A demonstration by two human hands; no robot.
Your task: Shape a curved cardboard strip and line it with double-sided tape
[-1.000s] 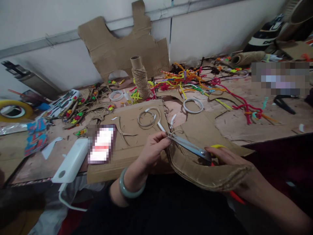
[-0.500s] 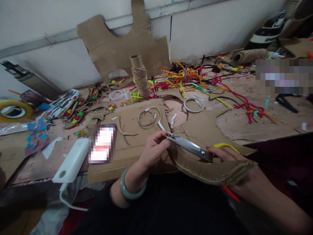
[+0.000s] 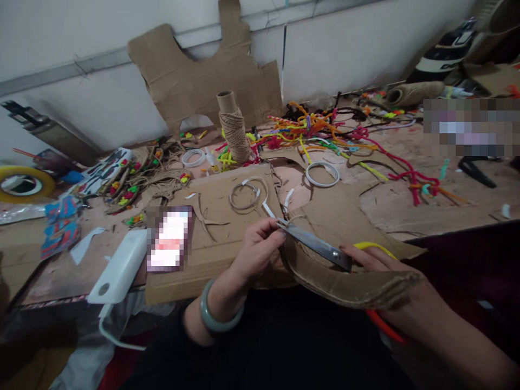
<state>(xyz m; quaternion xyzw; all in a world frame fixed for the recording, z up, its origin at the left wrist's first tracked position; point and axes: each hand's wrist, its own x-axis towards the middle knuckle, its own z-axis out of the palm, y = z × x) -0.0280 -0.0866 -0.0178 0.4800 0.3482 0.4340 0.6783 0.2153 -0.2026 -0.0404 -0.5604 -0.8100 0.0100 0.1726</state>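
Note:
My left hand (image 3: 260,250) pinches one end of a curved cardboard piece (image 3: 345,287), with thumb and fingers pressed together right at the tips of the scissors. A pair of scissors (image 3: 314,244) with one yellow and one red handle is held in my right hand (image 3: 414,303). Its blades point left toward my left fingertips and lie over the cardboard's inner curve. The far end of that cardboard rests across my right hand and hides part of the grip. Beside my left fingers lies a narrow white strip (image 3: 268,210); whether they touch it I cannot tell.
Under my left forearm is a flat cardboard box (image 3: 227,238) with a tape ring (image 3: 244,195) on it. A phone (image 3: 169,238) and a white power bank (image 3: 119,268) lie left. Behind stand a twine spool (image 3: 233,130) and colourful cords (image 3: 309,127).
The scissors have tilted slightly and their blades look darker. The yellow handle sits a little lower, and more of the red one shows. My left hand has hardly moved.

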